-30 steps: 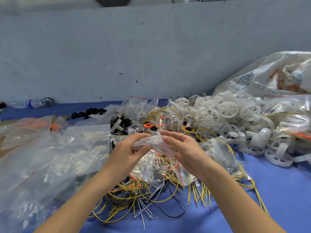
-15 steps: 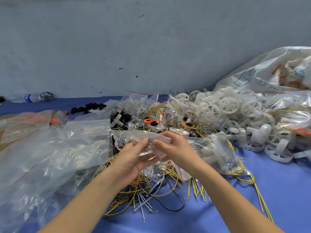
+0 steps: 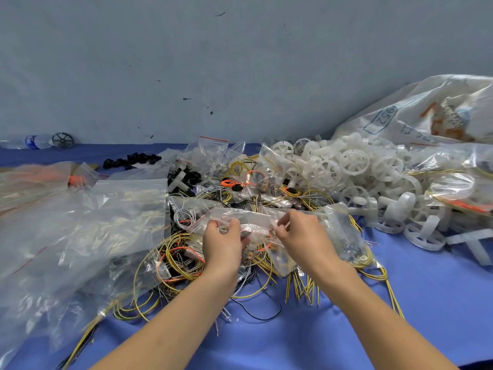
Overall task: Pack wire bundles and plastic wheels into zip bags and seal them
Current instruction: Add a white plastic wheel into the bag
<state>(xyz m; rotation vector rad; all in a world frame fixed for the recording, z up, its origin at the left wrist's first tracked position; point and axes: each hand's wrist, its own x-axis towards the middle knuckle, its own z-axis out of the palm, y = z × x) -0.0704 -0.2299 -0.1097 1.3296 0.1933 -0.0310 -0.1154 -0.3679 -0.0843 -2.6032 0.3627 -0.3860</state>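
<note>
Hands apart now; zip bag stretched crosswise, left-right.

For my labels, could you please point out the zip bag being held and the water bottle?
zip bag [image 3: 255, 219], head view, on its clear middle.
water bottle [image 3: 32, 142], head view, on its blue label.

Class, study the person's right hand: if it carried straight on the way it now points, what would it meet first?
The small clear zip bag that the right hand pinches. Beyond it, probably the orange wire loops in the heap, though depth is unclear.
</note>
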